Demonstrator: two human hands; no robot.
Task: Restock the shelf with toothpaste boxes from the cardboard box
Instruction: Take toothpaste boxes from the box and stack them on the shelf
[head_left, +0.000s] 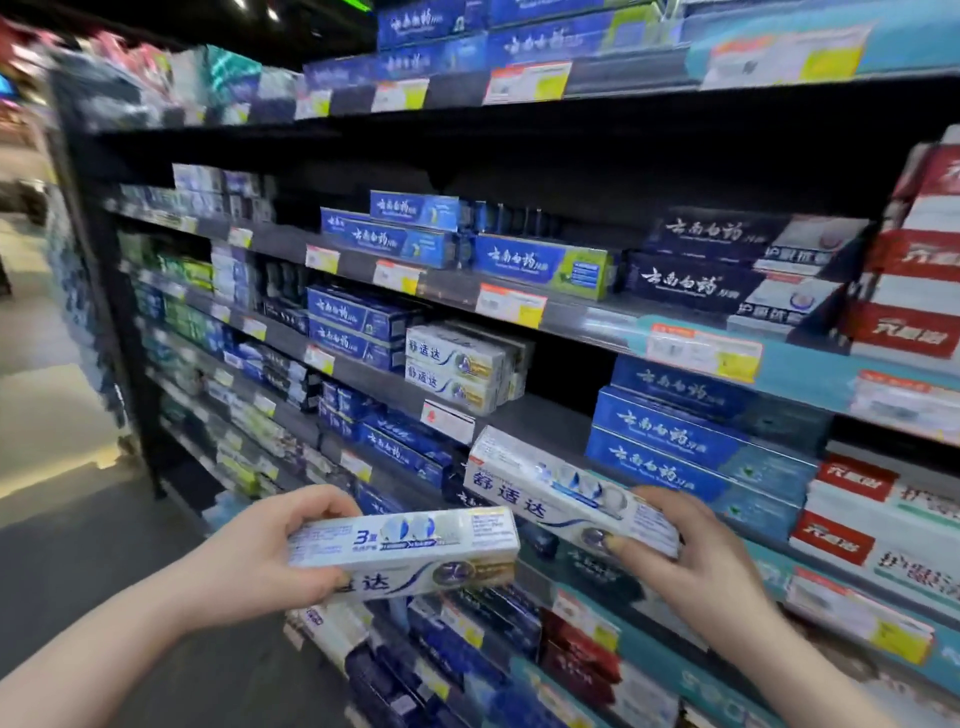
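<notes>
Head cam, I see both hands up in front of the shelf (545, 415), one box each.

Left hand (270, 545): curled round the left end of the left toothpaste box (405, 551), fingers over the top edge, thumb on the lower front. The box is white, roughly level, long axis left to right, with the printed face toward me.

Right hand (691, 561): gripping the right end of the right toothpaste box (561, 493), thumb pressed on the front face, fingers wrapped over the top. It has the same white design. It's tilted, with the far end higher and up-left of the hand, close to the shelf edge just below a red-and-white price tag (448, 420).

The two held boxes sit close together between the hands. I can't tell if they touch.

Around them:
- A stack of matching white boxes (457, 369) sits on the shelf board, above and between the hands.
- Blue boxes (670, 441) are stacked directly above the right hand, on the same board.
- Red-and-white boxes (852, 509) are to the right of the right hand.
- More dark blue and red boxes (467, 649) are on a lower tier under both hands.
- The aisle floor (78, 519) is left of the left hand.

The edges of the view are blurred, and labels there aren't readable.
</notes>
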